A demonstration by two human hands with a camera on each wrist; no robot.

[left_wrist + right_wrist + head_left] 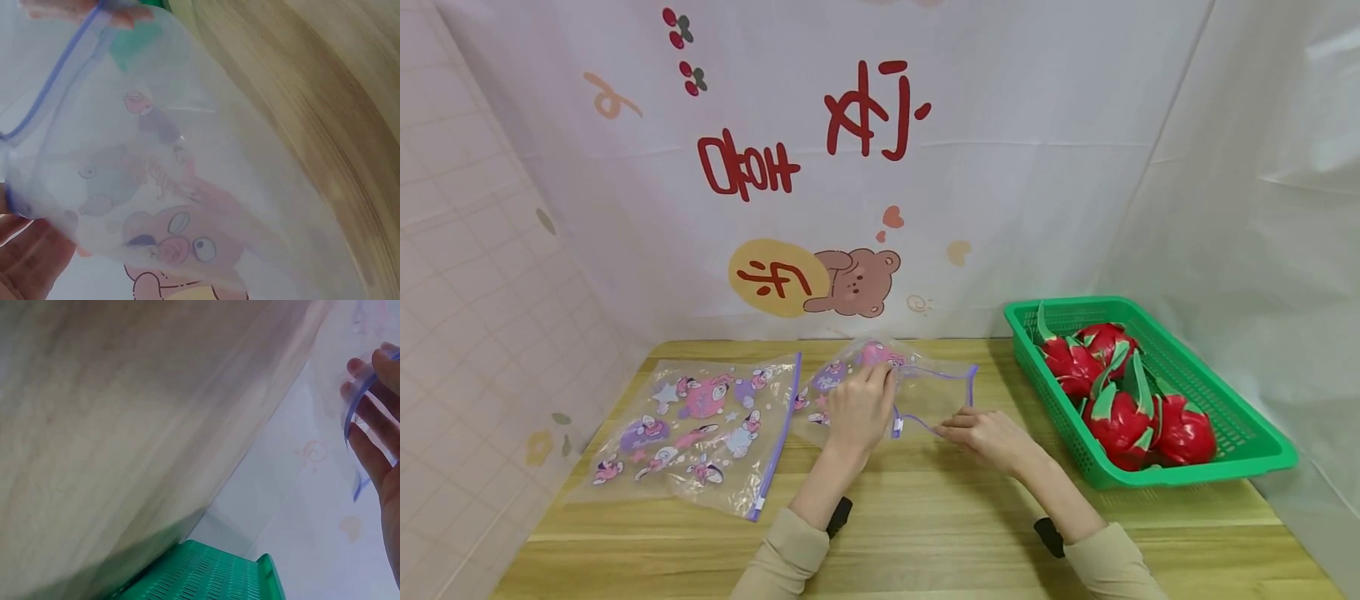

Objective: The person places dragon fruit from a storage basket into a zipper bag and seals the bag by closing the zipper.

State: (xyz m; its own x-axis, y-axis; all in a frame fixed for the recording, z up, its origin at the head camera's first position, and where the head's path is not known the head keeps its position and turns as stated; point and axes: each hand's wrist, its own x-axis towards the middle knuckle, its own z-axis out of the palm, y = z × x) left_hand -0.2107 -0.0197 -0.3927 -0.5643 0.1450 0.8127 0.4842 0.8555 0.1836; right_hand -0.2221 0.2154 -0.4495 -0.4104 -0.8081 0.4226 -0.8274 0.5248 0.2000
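Note:
A clear zip bag [928,396] with purple zip edges and pink and purple cartoon prints is held up over the table, its mouth spread apart toward the right. My left hand [861,408] pinches the zip edge on the left side of the mouth; in the left wrist view the left hand [37,256] shows at the lower left beside the bag's film [206,162]. With curled fingers, my right hand [988,437] pinches the near edge of the mouth. The right wrist view has the right hand [384,425] with thumb and fingers on the purple zip strip [356,406].
A second printed zip bag [700,425] lies flat at left, its purple zip facing right. On the right stands a green plastic basket [1225,367] holding several red dragon fruits [1120,425]. A printed white cloth [1000,167] hangs behind the wooden table [925,525].

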